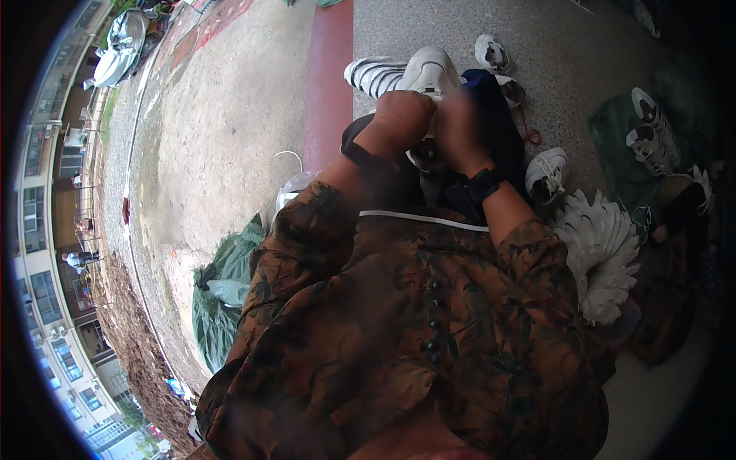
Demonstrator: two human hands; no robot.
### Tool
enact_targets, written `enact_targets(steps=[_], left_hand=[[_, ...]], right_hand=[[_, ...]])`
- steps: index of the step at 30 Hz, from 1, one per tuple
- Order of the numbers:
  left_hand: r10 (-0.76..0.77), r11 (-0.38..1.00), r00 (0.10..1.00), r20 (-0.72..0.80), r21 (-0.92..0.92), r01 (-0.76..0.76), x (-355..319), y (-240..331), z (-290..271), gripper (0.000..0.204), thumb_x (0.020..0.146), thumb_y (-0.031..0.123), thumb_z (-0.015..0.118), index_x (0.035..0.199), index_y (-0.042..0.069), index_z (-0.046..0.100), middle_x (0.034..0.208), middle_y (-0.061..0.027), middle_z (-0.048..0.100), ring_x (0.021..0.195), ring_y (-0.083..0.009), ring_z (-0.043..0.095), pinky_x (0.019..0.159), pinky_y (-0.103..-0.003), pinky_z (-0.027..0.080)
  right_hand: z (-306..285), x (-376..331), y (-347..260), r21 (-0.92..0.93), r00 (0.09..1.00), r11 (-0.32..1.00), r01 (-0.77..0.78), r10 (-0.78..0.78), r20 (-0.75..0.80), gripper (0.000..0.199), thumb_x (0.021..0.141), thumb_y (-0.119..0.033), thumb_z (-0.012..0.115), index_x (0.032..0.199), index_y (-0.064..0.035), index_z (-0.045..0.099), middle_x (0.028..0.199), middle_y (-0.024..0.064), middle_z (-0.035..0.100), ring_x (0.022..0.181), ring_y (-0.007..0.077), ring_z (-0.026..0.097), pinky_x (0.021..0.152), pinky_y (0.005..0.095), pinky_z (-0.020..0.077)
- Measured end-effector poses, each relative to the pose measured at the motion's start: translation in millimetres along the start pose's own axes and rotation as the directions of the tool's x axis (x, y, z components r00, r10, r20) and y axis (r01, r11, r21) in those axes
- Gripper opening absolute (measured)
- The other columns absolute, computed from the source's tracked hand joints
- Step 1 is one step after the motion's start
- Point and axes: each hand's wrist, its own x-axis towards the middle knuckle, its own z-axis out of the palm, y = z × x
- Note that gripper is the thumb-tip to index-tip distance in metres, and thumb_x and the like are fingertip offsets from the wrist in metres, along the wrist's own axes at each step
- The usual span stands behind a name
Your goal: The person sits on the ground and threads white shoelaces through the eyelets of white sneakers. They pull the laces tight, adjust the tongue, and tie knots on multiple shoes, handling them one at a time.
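Note:
My left hand (405,116) is closed in a fist over my lap, and whatever its fingers pinch is hidden. Close against it is my right hand (460,132), smeared by motion, so its fingers cannot be made out. A white shoe (431,67) lies just beyond both hands, its rounded end facing away from me. Part of another white piece (420,159) shows below the hands, between my dark-clothed legs. To the left of the shoe is a row of nested white curved pieces (376,75) with dark gaps.
White shoes lie on the right: one far off (491,52), one beside my leg (547,175), several on green cloth (613,138). A fanned pile of white shoe pieces (594,257) lies at my right. A green bag (222,299) rests at my left. A red strip (330,84) crosses the ground.

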Motion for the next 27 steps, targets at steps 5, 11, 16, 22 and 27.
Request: enact_targets(steps=[5,11,16,22,27], left_hand=[[0.029,0.999,0.997,0.076,-0.030,-0.027,15.6,-0.7,-13.3,0.019,0.078,0.022,0.057,0.084,0.008,0.068,0.083,-0.0126,0.067,0.078,-0.0284,0.066,0.065,-0.037,0.052],[0.088,0.996,0.995,0.056,0.026,-0.089,19.9,-29.2,17.1,0.016,0.075,0.021,0.063,0.082,0.007,0.068,0.079,-0.0139,0.065,0.076,-0.0305,0.065,0.065,-0.038,0.051],[0.156,0.945,0.961,-0.227,-0.248,-0.212,20.7,-65.7,54.2,0.014,0.074,0.020,0.066,0.078,0.007,0.067,0.076,-0.0139,0.064,0.071,-0.0298,0.063,0.063,-0.038,0.050],[-0.203,0.552,0.949,-0.243,-0.829,-0.095,-12.6,-50.5,44.1,0.010,0.077,0.014,0.066,0.078,0.004,0.065,0.070,-0.0117,0.063,0.062,-0.0199,0.061,0.058,-0.031,0.048],[-0.204,-0.017,0.973,-0.106,-0.994,-0.112,1.4,-24.7,39.7,0.009,0.087,0.010,0.055,0.085,0.001,0.056,0.071,-0.0065,0.061,0.054,-0.0106,0.052,0.050,-0.024,0.042]], right_hand=[[-4.9,-1.7,11.2,0.151,0.997,0.985,-0.083,0.081,0.017,0.018,0.070,-0.003,0.063,0.087,-0.0070,0.068,0.079,0.0117,0.058,0.072,0.0286,0.057,0.066,0.0358,0.0465],[-9.4,-1.8,3.3,0.241,0.982,0.954,-0.178,0.157,0.105,0.014,0.073,-0.007,0.065,0.087,-0.0051,0.067,0.080,0.0109,0.059,0.072,0.0233,0.058,0.065,0.0312,0.0451],[-15.4,0.3,10.9,0.439,0.969,0.864,-0.246,0.236,0.077,0.012,0.079,-0.009,0.063,0.087,-0.0007,0.066,0.070,0.0077,0.059,0.064,0.0148,0.056,0.062,0.0277,0.0447],[-14.9,1.4,6.1,0.709,0.918,0.620,-0.336,0.383,0.100,0.017,0.085,-0.015,0.061,0.084,0.0010,0.068,0.061,0.0004,0.056,0.056,0.0067,0.050,0.054,0.0227,0.0408],[-19.6,8.5,2.1,0.779,0.907,0.483,-0.399,0.331,0.259,0.022,0.090,-0.021,0.056,0.077,-0.0037,0.063,0.073,0.0020,0.062,0.059,0.0033,0.046,0.055,0.0169,0.0357]])
